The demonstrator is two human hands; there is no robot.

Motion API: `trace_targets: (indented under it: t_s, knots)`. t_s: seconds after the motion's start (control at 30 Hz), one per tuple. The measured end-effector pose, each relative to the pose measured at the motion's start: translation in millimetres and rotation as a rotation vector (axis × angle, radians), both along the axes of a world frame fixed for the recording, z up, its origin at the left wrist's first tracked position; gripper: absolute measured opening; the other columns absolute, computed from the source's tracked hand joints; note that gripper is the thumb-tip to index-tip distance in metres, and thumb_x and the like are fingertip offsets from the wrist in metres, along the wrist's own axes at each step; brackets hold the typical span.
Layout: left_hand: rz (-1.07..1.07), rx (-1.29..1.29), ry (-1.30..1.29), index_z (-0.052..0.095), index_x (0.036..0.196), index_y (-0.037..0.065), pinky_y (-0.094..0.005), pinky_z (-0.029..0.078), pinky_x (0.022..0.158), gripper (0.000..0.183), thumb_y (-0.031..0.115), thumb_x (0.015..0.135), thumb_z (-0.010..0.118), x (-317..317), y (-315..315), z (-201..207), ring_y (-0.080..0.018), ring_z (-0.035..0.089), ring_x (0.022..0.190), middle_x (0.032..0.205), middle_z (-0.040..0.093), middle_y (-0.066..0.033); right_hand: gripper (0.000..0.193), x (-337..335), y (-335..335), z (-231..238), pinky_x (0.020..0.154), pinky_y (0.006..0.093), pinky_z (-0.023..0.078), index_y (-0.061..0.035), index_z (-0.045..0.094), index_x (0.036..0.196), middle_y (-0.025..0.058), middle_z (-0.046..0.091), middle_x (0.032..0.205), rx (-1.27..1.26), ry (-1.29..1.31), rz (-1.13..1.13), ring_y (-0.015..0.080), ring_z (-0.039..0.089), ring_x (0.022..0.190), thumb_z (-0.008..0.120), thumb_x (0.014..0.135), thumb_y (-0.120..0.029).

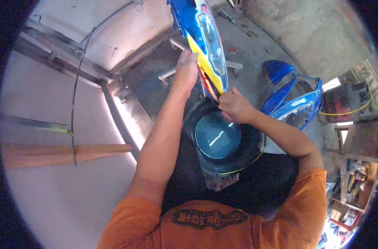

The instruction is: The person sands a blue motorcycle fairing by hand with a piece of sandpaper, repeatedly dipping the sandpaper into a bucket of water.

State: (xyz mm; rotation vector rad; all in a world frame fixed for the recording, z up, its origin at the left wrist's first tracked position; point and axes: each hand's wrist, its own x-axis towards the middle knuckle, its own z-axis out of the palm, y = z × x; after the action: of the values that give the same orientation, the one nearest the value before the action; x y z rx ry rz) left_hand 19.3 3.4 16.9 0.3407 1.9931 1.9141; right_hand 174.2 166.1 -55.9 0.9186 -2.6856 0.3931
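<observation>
A long, curved plastic fairing panel (207, 54), glossy blue with yellow, red and pale patches, stretches away from me at the top of the view. My left hand (186, 71) grips its left edge, fingers mostly hidden behind it. Farther down, my right hand (237, 107) is closed on the panel's narrow near end. Directly below that end stands a round black tub (251, 143) holding water (218, 139), with a bright streak of light reflected on the surface. The panel's far end is cut off by the frame.
Another blue fairing piece (294, 97) lies on the floor right of the tub. Beyond the tub is a metal stand (168, 74). A dark drum (342, 103) and wooden shelves (354, 182) with tools line the right. A wooden beam (73, 154) juts in from the left.
</observation>
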Motion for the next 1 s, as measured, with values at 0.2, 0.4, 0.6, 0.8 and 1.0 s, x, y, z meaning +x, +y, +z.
trace_targets:
  t_s: [0.2,0.4,0.6,0.8,1.0]
  knots:
    - [0.108,0.117,0.006,0.057,0.121,-0.004,-0.0351,0.046,0.092,0.052,0.038,0.091,0.068,14.7,18.3,20.8,-0.0205,0.062,0.101,0.114,0.065,-0.0130,0.016,11.3,2.1,-1.4,0.083,0.0490,0.039,-0.0104,0.059,0.079,0.0076,0.054,0.091,0.129,-0.140,-0.031,0.0274,0.056,0.097,0.069,0.074,-0.022]
    - [0.265,0.094,0.050,0.053,0.126,-0.005,-0.0395,0.046,0.098,0.080,0.051,0.075,0.079,-36.9,46.3,-0.5,-0.0317,0.062,0.111,0.120,0.063,-0.0233,0.016,8.3,-5.9,0.3,0.083,0.0473,0.040,-0.0103,0.059,0.079,0.0074,0.055,0.089,0.103,-0.063,-0.030,0.0273,0.057,0.095,0.068,0.074,-0.022]
    - [0.173,0.063,0.104,0.053,0.126,-0.004,-0.0380,0.050,0.091,0.066,0.033,0.079,0.081,-22.1,41.5,8.7,-0.0283,0.065,0.105,0.116,0.066,-0.0200,0.016,16.3,7.7,-0.2,0.082,0.0472,0.039,-0.0102,0.058,0.076,0.0075,0.056,0.088,0.097,-0.094,-0.042,0.0280,0.057,0.093,0.068,0.073,-0.022]
    - [0.034,0.044,0.088,0.050,0.126,-0.001,-0.0360,0.053,0.090,0.060,0.016,0.078,0.083,-19.1,18.7,10.0,-0.0236,0.067,0.100,0.116,0.067,-0.0149,0.011,17.2,13.2,3.4,0.074,0.0434,0.043,-0.0080,0.061,0.078,0.0105,0.057,0.079,-0.209,0.011,-0.166,0.0297,0.059,0.077,0.066,0.068,-0.009]
    - [-0.223,0.146,0.252,0.046,0.131,0.002,-0.0384,0.053,0.094,0.069,0.008,0.073,0.084,-16.6,14.9,16.3,-0.0232,0.065,0.108,0.119,0.066,-0.0120,0.009,-6.3,18.7,17.1,0.073,0.0408,0.049,-0.0024,0.065,0.081,0.0156,0.059,0.079,-0.577,0.043,-0.484,0.0334,0.061,0.078,0.059,0.074,-0.002]
